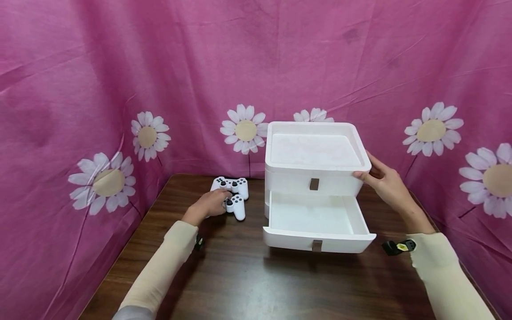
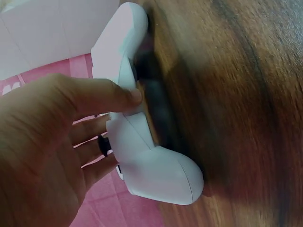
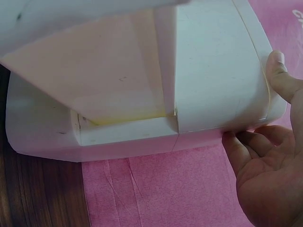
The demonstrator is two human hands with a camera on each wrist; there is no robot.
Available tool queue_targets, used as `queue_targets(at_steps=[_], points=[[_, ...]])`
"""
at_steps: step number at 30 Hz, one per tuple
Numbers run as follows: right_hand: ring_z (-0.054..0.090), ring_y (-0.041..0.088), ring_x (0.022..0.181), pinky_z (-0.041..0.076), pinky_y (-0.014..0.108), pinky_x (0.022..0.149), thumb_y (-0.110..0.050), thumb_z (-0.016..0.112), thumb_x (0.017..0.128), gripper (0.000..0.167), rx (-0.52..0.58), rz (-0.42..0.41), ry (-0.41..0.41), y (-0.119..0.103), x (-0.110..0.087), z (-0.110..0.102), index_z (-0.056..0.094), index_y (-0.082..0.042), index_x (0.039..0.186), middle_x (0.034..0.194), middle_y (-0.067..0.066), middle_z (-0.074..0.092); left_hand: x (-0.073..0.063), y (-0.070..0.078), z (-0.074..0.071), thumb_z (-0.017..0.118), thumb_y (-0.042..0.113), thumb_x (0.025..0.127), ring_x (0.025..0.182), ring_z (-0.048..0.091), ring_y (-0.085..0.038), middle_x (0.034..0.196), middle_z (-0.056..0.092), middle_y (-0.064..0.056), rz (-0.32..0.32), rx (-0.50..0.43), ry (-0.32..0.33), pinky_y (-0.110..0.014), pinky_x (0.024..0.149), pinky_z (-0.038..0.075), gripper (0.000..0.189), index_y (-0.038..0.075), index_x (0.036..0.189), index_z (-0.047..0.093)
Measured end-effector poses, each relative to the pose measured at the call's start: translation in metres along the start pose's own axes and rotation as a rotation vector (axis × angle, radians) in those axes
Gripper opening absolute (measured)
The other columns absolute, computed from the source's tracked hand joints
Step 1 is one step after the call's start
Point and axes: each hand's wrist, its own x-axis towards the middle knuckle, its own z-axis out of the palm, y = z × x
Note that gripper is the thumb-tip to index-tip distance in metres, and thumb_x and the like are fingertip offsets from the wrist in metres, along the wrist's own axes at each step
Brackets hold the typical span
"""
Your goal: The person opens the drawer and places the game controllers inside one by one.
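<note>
My left hand (image 1: 214,203) pinches the nearer white game controller (image 1: 238,208), which has black thumbsticks. In the left wrist view the thumb lies across the middle of that controller (image 2: 156,172), its fingers on the far side; the controller looks tilted just over the wood. A second white game controller (image 1: 242,186) lies right behind it. To the right stands a white two-drawer unit (image 1: 276,180), its lower drawer (image 1: 290,235) pulled out with nothing inside. My right hand (image 1: 386,184) grips the unit's upper right corner, thumb at the front and fingers along the side.
The dark wooden table (image 1: 240,284) extends in front of the unit. A pink curtain (image 1: 192,80) with printed daisies hangs behind and on both sides. The upper drawer (image 1: 294,181) is closed, and a shallow recess tops the unit.
</note>
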Motion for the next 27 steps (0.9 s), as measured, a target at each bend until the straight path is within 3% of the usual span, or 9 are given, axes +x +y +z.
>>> queue_targets(at_steps=[4,12,14,19,21,27], points=[[0.062,0.017,0.124,0.044,0.001,0.077,-0.045,0.073,0.101,0.086,0.003,-0.003,0.001,0.0019,0.0005,0.0003,0.023,-0.032,0.17,0.16,0.026,0.049,0.0021,-0.0026,0.0028,0.071,0.001,0.084,0.136,0.061,-0.035,0.145,0.065,-0.018,0.036,0.048,0.029,-0.047,0.105,0.055,0.045,0.006,0.129,0.073],[0.059,0.04,0.13,0.044,0.001,0.076,-0.047,0.071,0.101,0.086,-0.001,-0.007,0.004,-0.0004,-0.0021,-0.0007,0.021,-0.033,0.17,0.16,0.026,0.049,0.0047,0.0005,0.0044,0.069,0.0,0.087,0.108,0.069,-0.028,0.132,0.07,-0.012,0.003,-0.006,-0.017,-0.046,0.087,0.057,0.038,0.008,0.124,0.069],[0.061,0.034,0.127,0.044,0.002,0.076,-0.046,0.072,0.101,0.086,0.002,-0.016,0.009,0.0005,-0.0022,-0.0012,0.022,-0.031,0.17,0.159,0.027,0.05,0.0054,0.0008,0.0048,0.069,-0.001,0.086,0.107,0.069,-0.028,0.129,0.071,-0.011,0.012,-0.003,-0.017,-0.044,0.087,0.056,0.039,0.008,0.124,0.07],[0.057,-0.005,0.113,0.044,0.002,0.077,-0.046,0.072,0.101,0.086,0.007,-0.011,0.013,0.002,-0.0027,-0.002,0.023,-0.031,0.17,0.158,0.027,0.051,0.0063,0.0003,0.004,0.07,0.0,0.087,0.118,0.068,-0.028,0.135,0.071,-0.01,0.027,-0.009,-0.036,-0.044,0.09,0.056,0.046,0.009,0.131,0.071],[0.054,-0.009,0.111,0.044,0.001,0.077,-0.047,0.072,0.101,0.086,0.008,-0.004,0.013,0.0018,-0.0023,-0.0018,0.023,-0.032,0.17,0.159,0.026,0.05,0.0065,-0.0005,0.0031,0.072,0.001,0.086,0.114,0.069,-0.026,0.133,0.072,-0.008,0.031,-0.013,-0.041,-0.043,0.088,0.055,0.045,0.01,0.131,0.072],[0.062,0.028,0.127,0.044,0.001,0.077,-0.046,0.072,0.101,0.086,0.007,-0.004,0.011,0.0014,-0.0008,-0.0001,0.023,-0.031,0.17,0.159,0.026,0.05,0.0057,-0.0048,0.0008,0.079,0.005,0.085,0.106,0.069,-0.019,0.128,0.075,-0.005,0.041,-0.032,-0.054,-0.041,0.087,0.057,0.051,0.012,0.135,0.072]])
